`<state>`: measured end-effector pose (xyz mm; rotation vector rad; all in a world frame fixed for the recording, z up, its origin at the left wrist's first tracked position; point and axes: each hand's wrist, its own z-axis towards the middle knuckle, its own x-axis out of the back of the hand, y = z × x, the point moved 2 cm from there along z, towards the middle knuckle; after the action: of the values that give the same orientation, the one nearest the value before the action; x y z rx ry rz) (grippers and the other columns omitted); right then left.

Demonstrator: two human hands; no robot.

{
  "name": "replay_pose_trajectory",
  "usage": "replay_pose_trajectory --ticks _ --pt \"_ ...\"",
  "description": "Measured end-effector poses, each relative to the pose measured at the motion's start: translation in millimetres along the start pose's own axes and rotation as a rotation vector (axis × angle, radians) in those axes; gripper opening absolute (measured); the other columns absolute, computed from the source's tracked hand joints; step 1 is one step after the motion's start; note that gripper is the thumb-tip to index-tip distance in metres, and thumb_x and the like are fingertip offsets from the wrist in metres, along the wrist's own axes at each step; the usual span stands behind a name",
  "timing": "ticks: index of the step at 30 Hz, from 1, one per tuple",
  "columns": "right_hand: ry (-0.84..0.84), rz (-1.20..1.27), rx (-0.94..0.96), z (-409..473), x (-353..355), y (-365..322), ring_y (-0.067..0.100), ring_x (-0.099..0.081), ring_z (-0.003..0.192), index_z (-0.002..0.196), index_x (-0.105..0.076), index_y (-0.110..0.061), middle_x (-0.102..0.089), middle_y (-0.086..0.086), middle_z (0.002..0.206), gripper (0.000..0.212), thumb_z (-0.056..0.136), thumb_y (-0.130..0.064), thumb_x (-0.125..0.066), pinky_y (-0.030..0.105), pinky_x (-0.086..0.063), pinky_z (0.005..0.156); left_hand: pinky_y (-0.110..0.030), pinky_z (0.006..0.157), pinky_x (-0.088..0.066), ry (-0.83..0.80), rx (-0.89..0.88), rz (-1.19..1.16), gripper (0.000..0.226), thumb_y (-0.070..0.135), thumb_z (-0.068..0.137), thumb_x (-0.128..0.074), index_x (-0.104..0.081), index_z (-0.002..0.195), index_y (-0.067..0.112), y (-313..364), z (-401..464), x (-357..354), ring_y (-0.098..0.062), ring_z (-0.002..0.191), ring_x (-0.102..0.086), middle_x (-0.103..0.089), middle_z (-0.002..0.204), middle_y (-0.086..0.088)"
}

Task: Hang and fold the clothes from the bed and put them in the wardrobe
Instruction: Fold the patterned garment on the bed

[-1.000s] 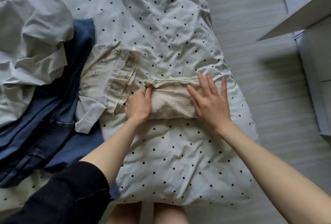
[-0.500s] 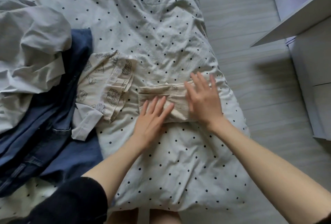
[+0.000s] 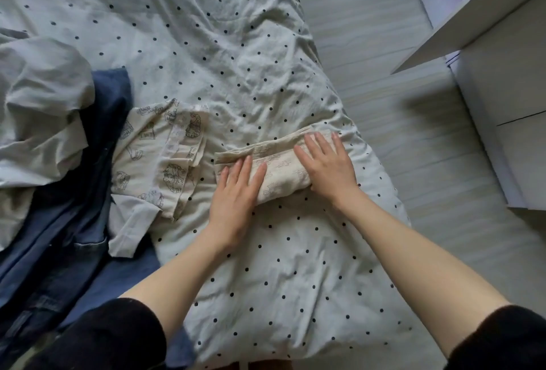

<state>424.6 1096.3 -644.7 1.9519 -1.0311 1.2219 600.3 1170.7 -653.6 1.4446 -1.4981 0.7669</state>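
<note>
A small cream printed garment (image 3: 280, 167), folded into a narrow bundle, lies on the dotted duvet (image 3: 224, 53) near the bed's right edge. My left hand (image 3: 236, 195) presses flat on its left end with straight fingers. My right hand (image 3: 325, 167) lies flat on its right end, fingers spread. To the left sits a second cream printed garment (image 3: 156, 156), loosely folded. Further left lie dark blue jeans (image 3: 59, 239) and a crumpled pale grey garment (image 3: 41, 115).
The white wardrobe (image 3: 508, 97) stands at the right, with an open door (image 3: 472, 17) jutting out over the pale wooden floor (image 3: 393, 79). The bed edge runs diagonally just right of my right hand.
My left hand went from gripping the bundle's left edge to lying flat on it. The bundle is now folded narrower, and both hands press it down.
</note>
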Motion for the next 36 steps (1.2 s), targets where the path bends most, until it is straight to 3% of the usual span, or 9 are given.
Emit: replay_pose_trajectory --ticks 3,5,7,13,17,19,24,29,36 --pt "0.225 0.006 -0.028 -37 14 -8 0.036 -0.058 0.115 0.117 -0.066 -0.008 -0.062 0.018 0.123 0.056 0.061 0.001 -0.073 0.06 -0.041 0.098 -0.041 0.117 0.0 -0.001 -0.032 0.007 0.076 0.002 0.089 -0.036 0.005 0.15 0.023 2 -16 10 -0.027 0.146 0.003 0.007 0.158 -0.012" --pt "0.318 0.025 -0.045 -71 24 -10 0.033 -0.065 0.105 0.105 -0.072 -0.01 -0.069 0.014 0.112 0.047 0.061 0.004 -0.063 0.058 -0.048 0.088 -0.04 0.118 -0.003 0.016 -0.099 0.013 0.077 -0.001 0.088 -0.033 0.006 0.15 0.023 12 -33 21 -0.027 0.146 0.002 0.006 0.158 -0.011" --pt "0.358 0.02 -0.069 -99 35 -5 0.031 -0.065 0.105 0.103 -0.073 -0.013 -0.069 0.011 0.112 0.047 0.063 0.003 -0.054 0.056 -0.05 0.088 -0.04 0.118 -0.005 0.025 -0.163 -0.014 0.082 -0.007 0.084 -0.034 0.003 0.151 0.023 28 -49 32 -0.027 0.146 0.0 0.002 0.158 -0.011" --pt "0.366 0.0 -0.279 -172 72 53 0.032 -0.066 0.102 0.111 -0.07 -0.015 -0.068 0.013 0.113 0.06 0.053 -0.003 -0.077 0.053 -0.051 0.086 -0.038 0.116 -0.013 0.144 -0.341 -0.055 0.086 -0.011 0.076 -0.041 -0.014 0.15 0.022 98 -40 93 -0.027 0.145 -0.013 -0.016 0.157 -0.008" --pt "0.367 0.027 -0.358 -221 89 107 0.032 -0.066 0.101 0.111 -0.07 -0.016 -0.068 0.014 0.112 0.069 0.044 -0.012 -0.085 0.052 -0.052 0.086 -0.048 0.107 -0.035 0.229 -0.478 -0.039 0.086 -0.017 0.063 -0.054 -0.04 0.142 0.012 163 -33 125 -0.036 0.134 -0.038 -0.04 0.145 -0.017" --pt "0.353 0.019 -0.372 -248 90 141 0.03 -0.068 0.098 0.105 -0.072 -0.017 -0.07 0.013 0.108 0.07 0.037 -0.017 -0.088 0.051 -0.053 0.085 -0.048 0.107 -0.036 0.219 -0.516 -0.04 0.088 -0.018 0.06 -0.054 -0.04 0.142 0.013 205 -30 131 -0.036 0.134 -0.038 -0.04 0.146 -0.016" --pt "0.351 0.051 -0.406 -315 65 249 0.027 -0.066 0.102 0.104 -0.073 -0.015 -0.07 0.012 0.106 0.077 0.029 -0.015 -0.088 0.053 -0.052 0.086 -0.037 0.113 -0.022 0.23 -0.58 -0.012 0.086 -0.011 0.071 -0.048 -0.025 0.149 0.019 333 -5 139 -0.028 0.142 -0.023 -0.025 0.154 -0.009" --pt "0.424 0.06 -0.401 -363 53 344 0.027 -0.067 0.099 0.106 -0.071 -0.007 -0.069 0.014 0.106 0.076 0.031 -0.007 -0.08 0.052 -0.051 0.086 -0.041 0.091 -0.049 0.307 -0.632 0.01 0.074 -0.013 0.058 -0.068 -0.058 0.127 0.01 437 16 167 -0.033 0.116 -0.058 -0.058 0.128 -0.015" --pt "0.518 0.035 -0.307 -344 79 428 0.023 -0.068 0.095 0.104 -0.072 -0.009 -0.071 0.009 0.104 0.068 0.036 -0.007 -0.078 0.046 -0.055 0.082 -0.046 0.089 -0.05 0.377 -0.544 0.015 0.07 -0.015 0.059 -0.07 -0.061 0.124 0.009 483 54 209 -0.034 0.114 -0.059 -0.06 0.126 -0.015"
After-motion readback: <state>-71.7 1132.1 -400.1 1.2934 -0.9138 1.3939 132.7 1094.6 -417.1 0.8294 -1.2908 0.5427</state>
